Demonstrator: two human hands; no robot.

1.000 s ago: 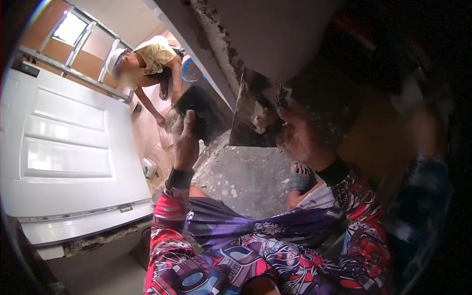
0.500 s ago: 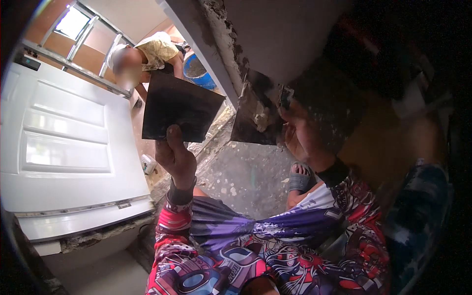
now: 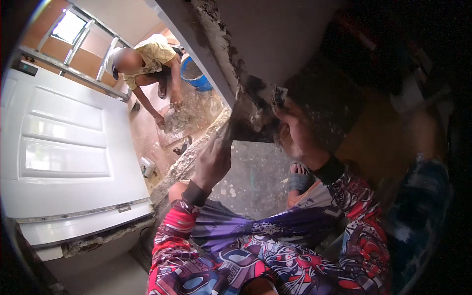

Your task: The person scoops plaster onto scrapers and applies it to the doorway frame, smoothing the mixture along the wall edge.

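My left hand (image 3: 214, 160) is raised to the broken wall edge, its fingers closed at the side of a dark flat plate. How much of that plate it covers is lost in shadow. My right hand (image 3: 297, 130) grips a second dark flat plate (image 3: 253, 133) from the right. A lump of wet grey mortar (image 3: 256, 119) lies on this plate, close under the crumbling wall corner (image 3: 241, 73). The two plates overlap in the dark, so their edges are hard to separate.
Left stands a white panelled door (image 3: 69, 132) with a metal ladder (image 3: 73, 69) behind it. Beyond the doorway a co-worker (image 3: 152, 59) crouches over a mortar heap (image 3: 178, 118) beside a blue bucket (image 3: 196, 73). A white container (image 3: 147, 167) sits near the door. Deep shadow covers the right side.
My left hand has swung right and tilted its plate from broad view toward the wall edge and the other plate. The co-worker's hands and mortar heap are now uncovered. My right hand has barely moved.
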